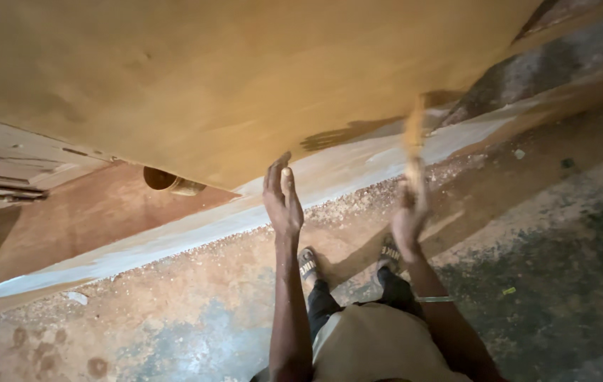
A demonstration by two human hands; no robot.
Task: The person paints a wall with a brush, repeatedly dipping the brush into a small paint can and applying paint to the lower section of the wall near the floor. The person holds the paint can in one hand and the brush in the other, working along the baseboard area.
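Note:
A large tan plywood board (231,78) leans across the top of the view, its lower edge running from the left down to the middle. My left hand (284,205) is flat with fingers stretched upward, the fingertips at the board's lower edge, and holds nothing. My right hand (408,219) is blurred by motion and closed around a slim tan object (415,152) that reaches up toward the board's right end. What that object is cannot be made out. My two sandalled feet (307,263) stand on the floor just below the hands.
A pale painted strip (174,233) runs diagonally along the floor under the board, with sawdust (358,198) beside it. A round tin (170,182) sits under the board's edge. A pale panelled door piece (18,159) lies at left. The concrete floor (563,233) is stained.

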